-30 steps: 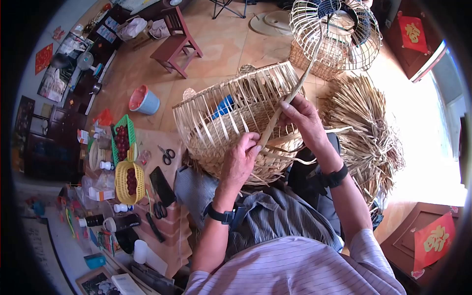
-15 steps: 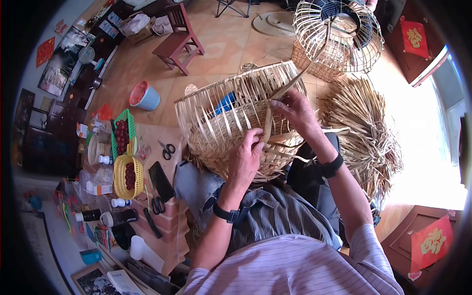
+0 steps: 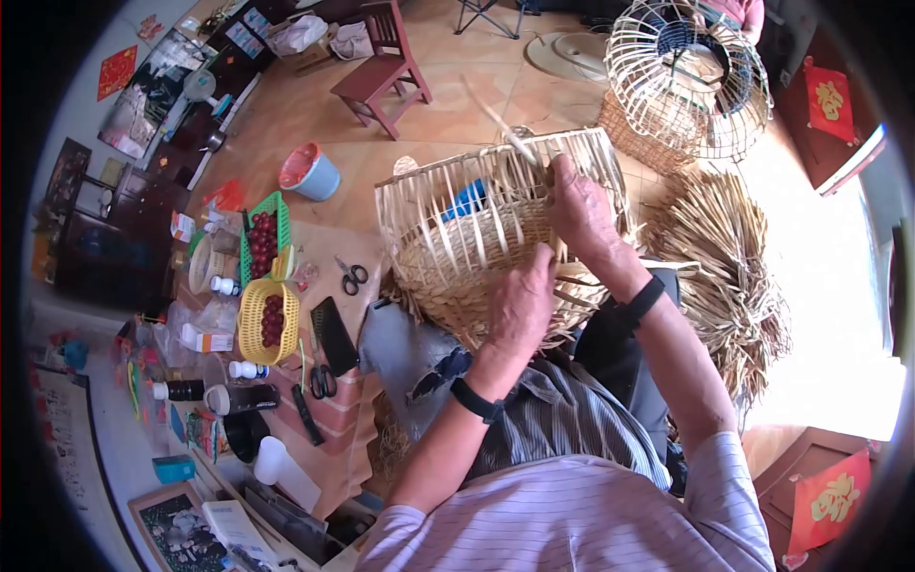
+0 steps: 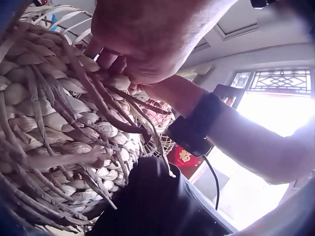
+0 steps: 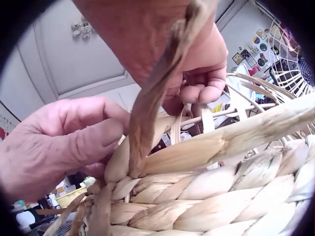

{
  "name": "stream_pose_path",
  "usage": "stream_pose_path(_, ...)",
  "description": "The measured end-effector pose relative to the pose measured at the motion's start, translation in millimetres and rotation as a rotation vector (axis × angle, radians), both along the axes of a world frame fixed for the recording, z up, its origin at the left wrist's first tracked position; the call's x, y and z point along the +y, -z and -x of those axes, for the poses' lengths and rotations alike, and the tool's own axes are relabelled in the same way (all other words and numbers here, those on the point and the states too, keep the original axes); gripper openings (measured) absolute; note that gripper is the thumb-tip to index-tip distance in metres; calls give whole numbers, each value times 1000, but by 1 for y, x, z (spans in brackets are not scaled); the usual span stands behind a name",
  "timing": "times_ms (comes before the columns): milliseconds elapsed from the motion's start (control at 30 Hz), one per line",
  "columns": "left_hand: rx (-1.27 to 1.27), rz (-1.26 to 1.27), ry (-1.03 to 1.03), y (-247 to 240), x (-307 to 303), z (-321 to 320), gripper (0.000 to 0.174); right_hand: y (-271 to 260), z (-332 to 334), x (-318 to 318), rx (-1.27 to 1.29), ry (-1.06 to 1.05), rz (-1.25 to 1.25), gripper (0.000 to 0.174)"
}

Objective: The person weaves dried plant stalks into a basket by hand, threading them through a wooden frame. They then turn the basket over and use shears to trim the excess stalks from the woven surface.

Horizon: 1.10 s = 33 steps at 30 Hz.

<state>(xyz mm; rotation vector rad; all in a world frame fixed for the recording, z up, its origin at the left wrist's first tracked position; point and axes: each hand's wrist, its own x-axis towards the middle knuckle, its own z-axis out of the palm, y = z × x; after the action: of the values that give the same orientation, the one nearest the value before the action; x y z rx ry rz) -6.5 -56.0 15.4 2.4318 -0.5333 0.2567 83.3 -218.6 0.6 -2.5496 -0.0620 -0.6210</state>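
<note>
Flat pale straw strand point(image 5: 152, 93) stands up out of the weave, pinched in my right fingers point(image 5: 202, 91). My left fingers point(image 5: 83, 137) curl against the woven wall at its base, thumb pressed close. I see my right hand point(image 3: 579, 212) and left hand point(image 3: 522, 307) on the half-woven round straw basket point(image 3: 448, 253), tilted on my lap, with a heap of loose straw point(image 3: 729, 267) on the floor just beside it.

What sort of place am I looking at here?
Most likely a home basket-weaving workshop: there is a half-woven basket, a heap of straw strips lies beside it, a bare basket frame stands on the floor, and scissors lie on a cluttered table.
</note>
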Motion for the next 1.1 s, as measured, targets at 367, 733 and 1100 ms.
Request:
stream_pose_path(367, 119, -105, -59, 0, -4, -1, 18, -1, 57, -48, 312, -233, -1370, 25)
stream_pose_path(733, 101, -36, 21, -6, 0, 1, 21, 28, 167, -77, 486, -131, -1410, 26)
stream_pose_path(1100, -73, -82, 127, -9, 11, 10, 18, 27, 164, -88, 389, -105, -1261, 22)
